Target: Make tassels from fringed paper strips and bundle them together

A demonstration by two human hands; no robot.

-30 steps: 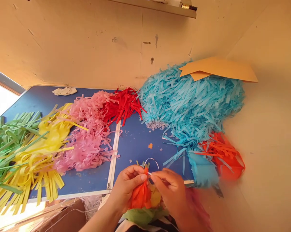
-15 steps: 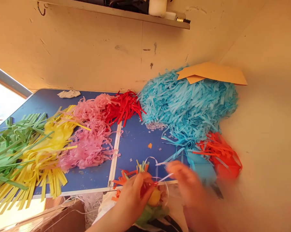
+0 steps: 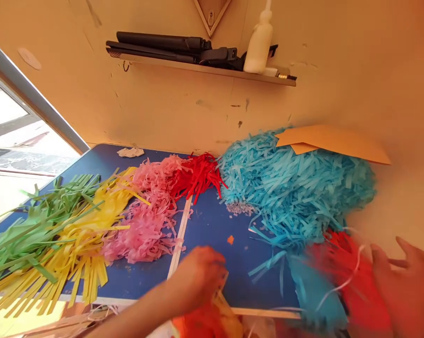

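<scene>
My left hand (image 3: 203,277) is over the table's front edge, its fingers curled round the top of an orange and yellow tissue-paper bundle (image 3: 207,321) that hangs below it. The fingertips are partly hidden. Far to the right, my right hand (image 3: 405,286) is blurred, with thumb and fingers apart. A thin white ribbon (image 3: 351,277) loops just left of that hand; I cannot tell whether they touch. Beside the right hand is red fringed tissue paper (image 3: 361,281), next to a flat blue tissue piece (image 3: 312,288).
Green (image 3: 39,225), yellow (image 3: 88,225) and pink fringe (image 3: 141,234) cover the left of the blue table (image 3: 212,225). Red strips (image 3: 201,176) lie at the back, beside a big light-blue heap (image 3: 296,183) topped by an orange sheet (image 3: 328,138). A wall shelf (image 3: 205,69) holds a white bottle (image 3: 259,44).
My right hand has swung away to the right from beside my left hand, and the ribbon now stretches that way. The view has tilted up, showing more of the shelf.
</scene>
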